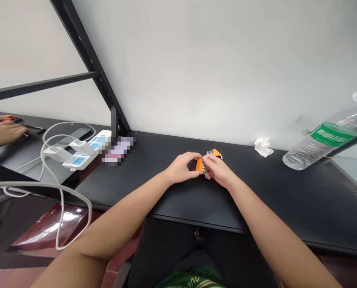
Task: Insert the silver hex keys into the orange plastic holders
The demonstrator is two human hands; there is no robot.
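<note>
My left hand [184, 167] is closed around an orange and black screwdriver bit case [199, 165], thumb in front and fingers behind. A row of small silver bits shows along its right side. At that row, my right hand [219, 169] has its fingertips pinched together; whatever they hold is too small and covered to make out. Just behind the right hand lies another orange piece with silver bits [216, 153]. My fingers hide whether the two pieces are joined.
A tilted plastic water bottle [319, 140] and a crumpled tissue [263, 147] are on the right of the black table [112, 188]. On the left are a power strip [88, 154] with chargers, white cables and a blurred-out item [118, 151]. Another person's hand [6, 134] is far left.
</note>
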